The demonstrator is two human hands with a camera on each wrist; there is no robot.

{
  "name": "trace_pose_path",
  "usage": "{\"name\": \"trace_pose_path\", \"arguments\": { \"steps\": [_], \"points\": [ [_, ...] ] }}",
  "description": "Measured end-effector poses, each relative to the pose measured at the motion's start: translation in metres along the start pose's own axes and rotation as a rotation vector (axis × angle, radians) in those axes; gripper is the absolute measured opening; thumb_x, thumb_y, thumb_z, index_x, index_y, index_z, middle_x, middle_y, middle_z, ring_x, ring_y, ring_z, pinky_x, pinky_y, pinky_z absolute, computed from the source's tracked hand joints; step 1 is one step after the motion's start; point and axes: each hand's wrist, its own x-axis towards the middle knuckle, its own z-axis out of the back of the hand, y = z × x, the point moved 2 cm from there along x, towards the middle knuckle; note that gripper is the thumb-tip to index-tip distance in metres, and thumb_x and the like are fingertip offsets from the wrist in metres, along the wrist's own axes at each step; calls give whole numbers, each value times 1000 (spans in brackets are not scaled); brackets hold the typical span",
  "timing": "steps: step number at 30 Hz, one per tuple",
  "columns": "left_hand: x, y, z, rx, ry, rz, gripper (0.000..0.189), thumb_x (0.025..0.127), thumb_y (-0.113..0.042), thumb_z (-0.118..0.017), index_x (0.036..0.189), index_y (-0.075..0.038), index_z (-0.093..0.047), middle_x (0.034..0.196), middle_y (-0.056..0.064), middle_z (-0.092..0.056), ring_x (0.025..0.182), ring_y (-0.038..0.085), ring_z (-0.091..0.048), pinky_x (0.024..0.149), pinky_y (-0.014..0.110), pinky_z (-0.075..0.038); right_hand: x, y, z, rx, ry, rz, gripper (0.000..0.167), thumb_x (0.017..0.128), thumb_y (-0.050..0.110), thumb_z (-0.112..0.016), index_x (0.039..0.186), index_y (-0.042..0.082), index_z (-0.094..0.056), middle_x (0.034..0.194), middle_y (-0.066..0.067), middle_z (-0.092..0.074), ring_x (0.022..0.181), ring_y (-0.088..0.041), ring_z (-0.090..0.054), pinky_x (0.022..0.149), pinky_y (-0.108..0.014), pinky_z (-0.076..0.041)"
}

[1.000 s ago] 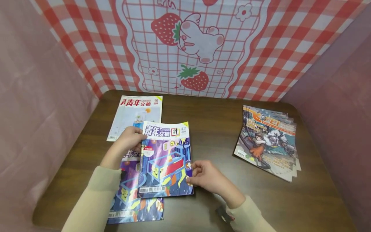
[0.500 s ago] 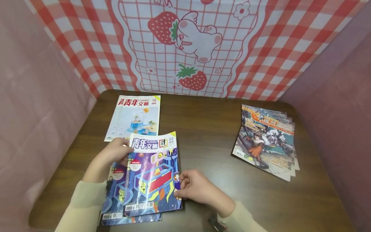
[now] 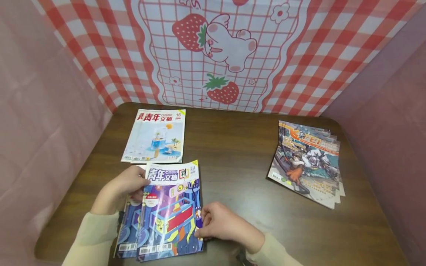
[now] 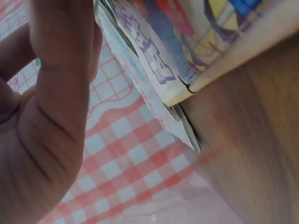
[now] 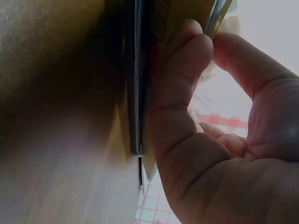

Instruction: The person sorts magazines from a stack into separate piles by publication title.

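Note:
A purple-and-blue magazine [image 3: 166,199] with "22" in its top corner lies over a matching magazine [image 3: 126,236], shifted to the right of it. My left hand [image 3: 121,188] holds its upper left edge, the thumb on the cover and the other fingers partly hidden. At the lower right edge, my right hand [image 3: 226,225] pinches the same magazine; in the right wrist view the finger and thumb [image 5: 233,51] meet at a thin edge. Just beyond the pair lies a white magazine [image 3: 153,136] with red lettering, on top of another like it.
Fanned magazines [image 3: 306,162] with orange lettering lie on the right of the brown wooden table [image 3: 233,147]. A red-and-white checked cloth [image 3: 219,55] with strawberries hangs at the back. Pink curtains [image 3: 43,111] stand at both sides.
Both hands have moved the upper purple magazine left and toward the near edge, over the matching one. The white magazine is now uncovered. The fanned magazines have stayed put.

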Motion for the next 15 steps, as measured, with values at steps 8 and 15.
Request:
{"name": "trace_pose_path", "arguments": {
  "steps": [8, 15],
  "points": [
    [5, 3, 5, 103, -40, -5, 26, 94, -2, -62, 71, -1, -51, 61, 8, -53, 45, 14, -51, 42, 26, -46, 6, -2, -4, 6, 19, -45, 30, 76, 7, -89, 76, 5, -59, 56, -3, -63, 48, -13, -61, 44, -23, -49],
    [4, 1, 10, 252, -125, -14, 24, 88, -8, -66, 67, 0, -56, 61, 11, -58, 49, 19, -56, 45, 30, -49, 6, -1, -3, -65, 4, -63, 32, 72, 9, -91, 72, 6, -60, 54, -2, -62, 46, -13, -59, 43, -25, -48]
  ]
}}
